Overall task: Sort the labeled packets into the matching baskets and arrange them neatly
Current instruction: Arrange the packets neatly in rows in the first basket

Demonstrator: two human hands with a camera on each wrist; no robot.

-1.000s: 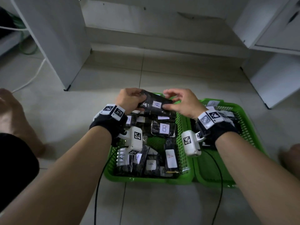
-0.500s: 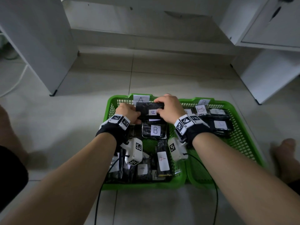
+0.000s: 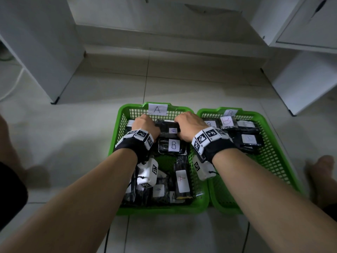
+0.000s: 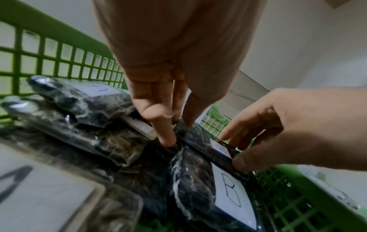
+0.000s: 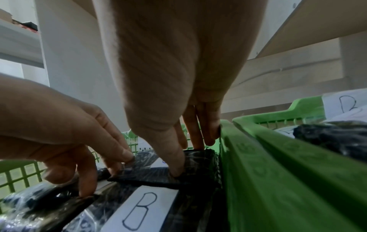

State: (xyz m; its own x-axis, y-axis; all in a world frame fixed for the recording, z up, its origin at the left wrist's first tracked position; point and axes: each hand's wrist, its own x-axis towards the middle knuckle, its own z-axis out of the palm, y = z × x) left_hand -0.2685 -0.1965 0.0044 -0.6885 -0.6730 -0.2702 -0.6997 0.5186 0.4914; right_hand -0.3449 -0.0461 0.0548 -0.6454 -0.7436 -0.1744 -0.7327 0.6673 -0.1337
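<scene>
Placement step: my left hand (image 3: pixel 145 125) and right hand (image 3: pixel 189 126) pinch the A packet (image 3: pixel 168 130) by its ends inside basket A (image 3: pixel 122 117), behind a stray B packet (image 3: pixel 173 146), my likely next move.

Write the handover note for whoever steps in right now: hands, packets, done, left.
Left hand and right hand both pinch the ends of an A packet, lowered at the far end of the A basket.
Just nearer lies a B packet, in the wrong basket; more A-labeled packets lie at the near end.
The B basket holds B packets at its far end.
Done: most packets sorted.
Left: release the A packet, move the B packet across, tidy the rows.
</scene>
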